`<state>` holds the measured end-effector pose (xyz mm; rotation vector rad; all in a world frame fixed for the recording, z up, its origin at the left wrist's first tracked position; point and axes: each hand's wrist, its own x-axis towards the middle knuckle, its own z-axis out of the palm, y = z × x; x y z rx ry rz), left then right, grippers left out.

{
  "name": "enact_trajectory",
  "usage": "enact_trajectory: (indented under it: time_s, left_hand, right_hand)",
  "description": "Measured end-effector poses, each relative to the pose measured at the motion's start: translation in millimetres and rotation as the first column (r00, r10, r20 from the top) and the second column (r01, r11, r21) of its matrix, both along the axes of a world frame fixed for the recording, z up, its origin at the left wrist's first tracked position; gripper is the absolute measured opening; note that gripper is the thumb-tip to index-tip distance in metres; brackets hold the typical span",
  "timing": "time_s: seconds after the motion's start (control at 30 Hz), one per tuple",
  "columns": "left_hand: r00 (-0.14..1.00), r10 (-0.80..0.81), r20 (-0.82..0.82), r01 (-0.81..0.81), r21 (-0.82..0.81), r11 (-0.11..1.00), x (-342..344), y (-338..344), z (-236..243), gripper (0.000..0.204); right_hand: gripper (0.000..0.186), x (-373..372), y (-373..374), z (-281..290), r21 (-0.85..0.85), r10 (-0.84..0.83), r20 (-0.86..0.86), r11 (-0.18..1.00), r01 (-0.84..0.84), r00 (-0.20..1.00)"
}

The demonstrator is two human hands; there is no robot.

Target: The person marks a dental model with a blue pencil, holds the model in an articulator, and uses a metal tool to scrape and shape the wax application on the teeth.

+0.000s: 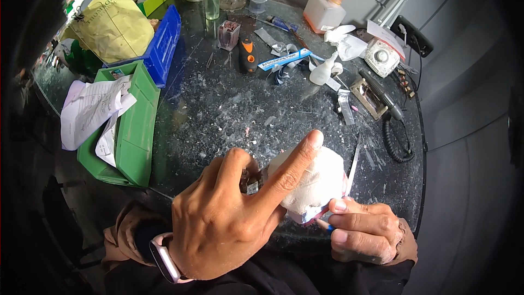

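My left hand (224,216) grips a rounded white plaster cast (322,177), its index finger stretched across the top and its other fingers bent behind. Pink and pale blue material shows along the cast's lower right edge. Dark metal hardware (251,182) shows partly between my left fingers; its shape is mostly hidden. My right hand (365,229) is closed around a thin pencil-like tool (326,224) with a brownish tip and a bit of blue. That tip meets or nearly meets the cast's lower edge; I cannot tell which. A slim pale strip (355,164) lies just beyond the cast.
Left of my hands stands a green bin (139,131) with papers, behind it a blue bin (169,46) with a yellow bag. Farther back are an orange-black tool (247,54), a spray bottle (212,0) and a liquid jug (325,11). A corded handpiece (382,93) lies right.
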<state>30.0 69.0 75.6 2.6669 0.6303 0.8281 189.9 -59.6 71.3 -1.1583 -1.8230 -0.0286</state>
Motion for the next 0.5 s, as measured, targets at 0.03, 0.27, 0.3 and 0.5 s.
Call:
enact_trajectory:
  time_s: [0.03,0.27,0.3,0.5]
  left_hand:
    - [1.000,-0.017,-0.001,0.017,-0.014,1.000,0.7,1.0,0.5,0.073]
    - [0.978,-0.205,-0.046,0.198,-0.130,0.972,-5.4,16.5,1.5,0.067]
    - [0.976,-0.212,-0.056,0.203,-0.133,0.970,-5.7,17.7,2.6,0.067]
    - [0.934,-0.325,-0.149,0.297,-0.182,0.937,-1.7,19.3,1.4,0.068]
  right_hand:
    - [0.023,0.7,-2.7,-1.8,-0.002,-0.007,-0.001,1.000,0.007,1.000]
    - [0.011,12.2,4.6,4.6,-0.033,0.161,-0.718,0.964,-0.264,0.677]
    - [0.012,14.9,6.8,7.8,-0.047,0.173,-0.739,0.951,-0.305,0.652]
    - [0.012,11.7,6.2,15.0,-0.319,0.065,-0.550,0.905,-0.282,0.833]
